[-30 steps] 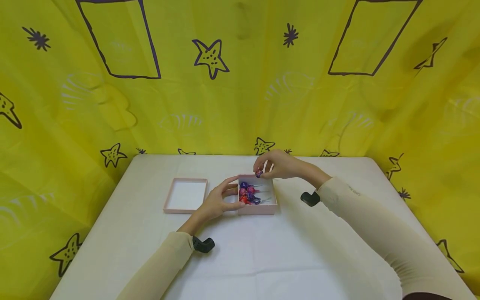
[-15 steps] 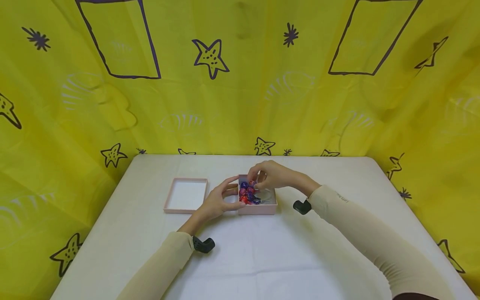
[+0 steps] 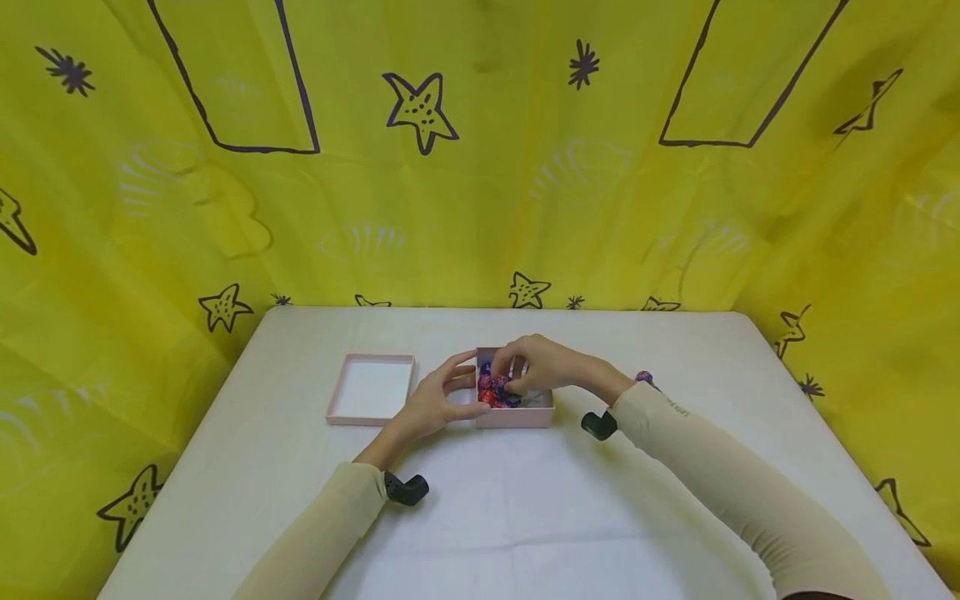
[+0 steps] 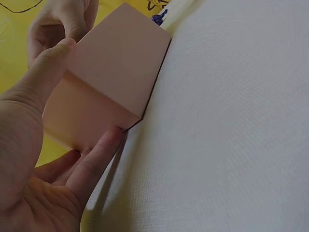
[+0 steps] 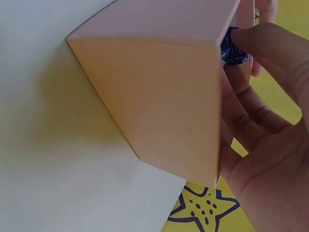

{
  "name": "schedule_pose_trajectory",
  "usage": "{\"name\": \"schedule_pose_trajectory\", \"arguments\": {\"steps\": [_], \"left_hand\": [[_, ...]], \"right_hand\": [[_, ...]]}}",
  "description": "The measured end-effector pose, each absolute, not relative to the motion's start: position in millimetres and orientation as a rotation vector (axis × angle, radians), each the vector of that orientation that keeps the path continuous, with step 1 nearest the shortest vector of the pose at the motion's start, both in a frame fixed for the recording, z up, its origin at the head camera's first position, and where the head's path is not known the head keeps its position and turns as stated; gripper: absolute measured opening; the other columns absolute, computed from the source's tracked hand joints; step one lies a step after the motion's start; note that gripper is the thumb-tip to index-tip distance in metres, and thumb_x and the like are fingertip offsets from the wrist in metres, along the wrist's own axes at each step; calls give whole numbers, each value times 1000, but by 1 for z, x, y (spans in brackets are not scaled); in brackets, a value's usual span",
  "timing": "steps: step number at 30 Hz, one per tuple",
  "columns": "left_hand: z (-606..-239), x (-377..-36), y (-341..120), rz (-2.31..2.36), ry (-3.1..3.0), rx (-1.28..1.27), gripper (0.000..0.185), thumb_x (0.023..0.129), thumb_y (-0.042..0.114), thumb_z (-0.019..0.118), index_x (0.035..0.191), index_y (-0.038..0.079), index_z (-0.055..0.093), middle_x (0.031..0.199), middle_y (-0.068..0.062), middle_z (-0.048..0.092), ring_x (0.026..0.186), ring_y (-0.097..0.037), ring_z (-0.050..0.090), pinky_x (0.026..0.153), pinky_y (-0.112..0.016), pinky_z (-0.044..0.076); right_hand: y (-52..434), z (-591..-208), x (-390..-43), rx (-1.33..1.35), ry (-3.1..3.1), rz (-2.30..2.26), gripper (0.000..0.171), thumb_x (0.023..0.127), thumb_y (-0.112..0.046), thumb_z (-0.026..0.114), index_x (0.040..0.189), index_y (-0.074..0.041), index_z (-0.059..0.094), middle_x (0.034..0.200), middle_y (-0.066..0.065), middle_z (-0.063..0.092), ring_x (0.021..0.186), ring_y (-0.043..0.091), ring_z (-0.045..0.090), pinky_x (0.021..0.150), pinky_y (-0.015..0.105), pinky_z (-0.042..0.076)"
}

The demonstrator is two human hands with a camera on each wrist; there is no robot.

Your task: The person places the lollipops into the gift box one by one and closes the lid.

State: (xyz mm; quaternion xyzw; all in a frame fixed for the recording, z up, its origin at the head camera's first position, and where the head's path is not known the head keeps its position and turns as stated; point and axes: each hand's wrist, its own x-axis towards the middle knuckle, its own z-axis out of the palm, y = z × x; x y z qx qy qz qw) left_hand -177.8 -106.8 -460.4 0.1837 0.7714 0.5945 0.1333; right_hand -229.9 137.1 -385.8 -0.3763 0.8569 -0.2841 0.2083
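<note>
A pale pink box sits uncovered mid-table, with several red and purple wrapped lollipops at its left side. My left hand grips the box from the left; in the left wrist view its thumb lies on the rim and its fingers press the side wall. My right hand reaches into the box from the right. Thumb and fingers pinch a dark blue wrapped lollipop just inside the rim, as the right wrist view shows. The stick of that lollipop is hidden.
Left of the box lies its shallow pink-edged lid, white inside up. Another lollipop is on the white table, partly behind my right wrist. A yellow curtain hangs along the table's far edge.
My right hand has come down from above the box's far edge with a lollipop, into the box and nearer its front. The left hand keeps its place. A lollipop beyond my right wrist has come into sight.
</note>
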Motion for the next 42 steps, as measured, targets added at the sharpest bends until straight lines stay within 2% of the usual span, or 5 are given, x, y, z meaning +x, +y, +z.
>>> {"name": "schedule_pose_trajectory", "arguments": {"steps": [17, 25, 42], "left_hand": [[-463, -179, -107, 1722, 2259, 538, 90, 85, 18, 87, 159, 31, 37, 155, -15, 47, 136, -30, 54, 113, -56, 40], [-462, -179, -106, 1714, 2264, 529, 88, 86, 21, 86, 159, 31, 37, 155, -16, 47, 137, -32, 53, 113, -58, 39], [-462, -178, -107, 1735, 2231, 526, 89, 86, 15, 85, 159, 28, 36, 155, -17, 46, 139, -33, 51, 114, -61, 35]], "right_hand": [[134, -394, -225, -1039, 2352, -791, 19, 90, -7, 78, 105, -18, 75, 97, -5, 70, 88, 16, 64, 79, 27, 57], [134, -393, -224, -1046, 2349, -794, 19, 90, -7, 79, 105, -17, 74, 98, -4, 69, 89, 18, 64, 79, 27, 57], [135, -394, -224, -1085, 2355, -779, 22, 89, -6, 79, 109, -16, 74, 98, -4, 69, 88, 17, 64, 78, 26, 57]]}}
